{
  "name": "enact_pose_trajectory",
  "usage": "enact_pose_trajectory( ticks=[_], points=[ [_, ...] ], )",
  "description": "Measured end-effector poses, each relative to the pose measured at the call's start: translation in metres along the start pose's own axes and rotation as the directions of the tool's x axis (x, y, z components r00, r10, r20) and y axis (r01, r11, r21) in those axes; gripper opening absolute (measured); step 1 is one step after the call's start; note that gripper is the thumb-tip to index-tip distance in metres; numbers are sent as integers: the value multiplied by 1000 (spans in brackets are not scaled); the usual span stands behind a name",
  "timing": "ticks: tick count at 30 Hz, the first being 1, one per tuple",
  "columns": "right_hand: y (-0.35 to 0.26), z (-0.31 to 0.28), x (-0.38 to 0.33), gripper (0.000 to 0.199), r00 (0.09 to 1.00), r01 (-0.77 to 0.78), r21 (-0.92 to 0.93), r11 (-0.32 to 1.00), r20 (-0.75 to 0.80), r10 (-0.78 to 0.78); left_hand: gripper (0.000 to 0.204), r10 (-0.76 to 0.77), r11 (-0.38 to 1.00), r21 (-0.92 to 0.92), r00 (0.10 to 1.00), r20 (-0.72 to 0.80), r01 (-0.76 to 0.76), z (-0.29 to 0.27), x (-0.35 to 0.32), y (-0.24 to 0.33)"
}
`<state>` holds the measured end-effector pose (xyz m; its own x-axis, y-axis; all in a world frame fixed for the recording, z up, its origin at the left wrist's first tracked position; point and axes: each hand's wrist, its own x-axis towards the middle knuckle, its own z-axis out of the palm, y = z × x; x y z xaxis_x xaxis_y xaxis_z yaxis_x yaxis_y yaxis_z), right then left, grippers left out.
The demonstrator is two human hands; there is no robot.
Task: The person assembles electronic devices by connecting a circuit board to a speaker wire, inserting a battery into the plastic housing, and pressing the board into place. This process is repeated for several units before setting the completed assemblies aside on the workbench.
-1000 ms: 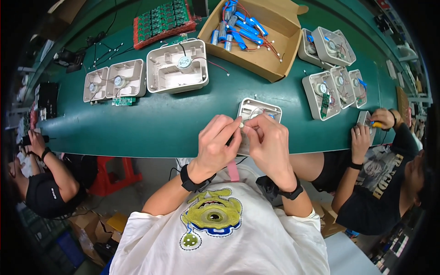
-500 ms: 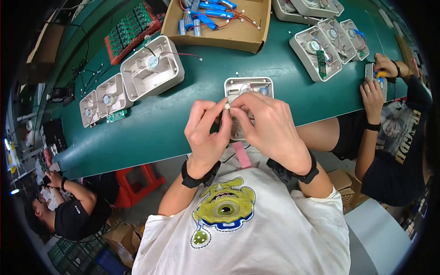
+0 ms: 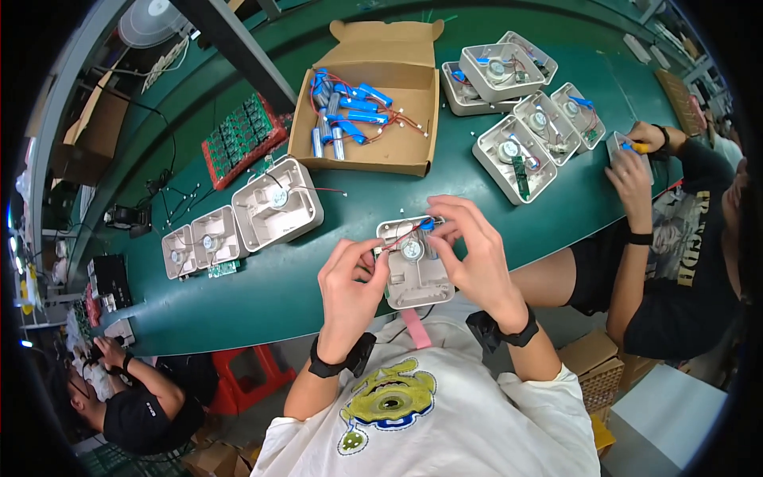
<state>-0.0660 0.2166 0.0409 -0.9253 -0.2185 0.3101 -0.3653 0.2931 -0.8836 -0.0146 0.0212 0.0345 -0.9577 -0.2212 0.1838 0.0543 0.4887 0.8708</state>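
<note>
A white plastic housing [image 3: 420, 278] with a small round speaker and red and blue wires lies at the near edge of the green table [image 3: 350, 215]. My left hand [image 3: 350, 282] pinches the wires at the housing's left side. My right hand [image 3: 473, 250] holds a blue battery cell [image 3: 427, 225] at the housing's top right corner. Both wrists wear black straps.
An open cardboard box [image 3: 421, 119] of blue battery cells sits behind. Several white housings stand at left [image 3: 274, 211] and back right [image 3: 517, 151]. A tray of green circuit boards [image 3: 242, 135] lies far left. One person [image 3: 660, 207] works at right, another [image 3: 119, 389] at lower left.
The view has shifted, so the bench sits lower in the frame. My hands have parted slightly, uncovering the housing, with the right hand now at its top corner.
</note>
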Motion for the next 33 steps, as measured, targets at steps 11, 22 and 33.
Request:
enact_pose_trajectory(
  ticks=[11, 22, 33],
  points=[
    [-18, 3, -54, 102, 963, 67, -414, 908, 264, 49, 16, -63, 996, -63, 995, 76, 68, -3, 0, -11],
    [-13, 20, -75, 110, 985, 52, -462, 886, 169, 31, 9, -162, 979, -94, 972, 169, 179, 8, -35, -6],
    [-8, 28, -72, 85, 998, 17, -674, 738, 53, 26, 17, 399, 912, 19, 896, 196, -411, 28, -41, 5]
  ],
)
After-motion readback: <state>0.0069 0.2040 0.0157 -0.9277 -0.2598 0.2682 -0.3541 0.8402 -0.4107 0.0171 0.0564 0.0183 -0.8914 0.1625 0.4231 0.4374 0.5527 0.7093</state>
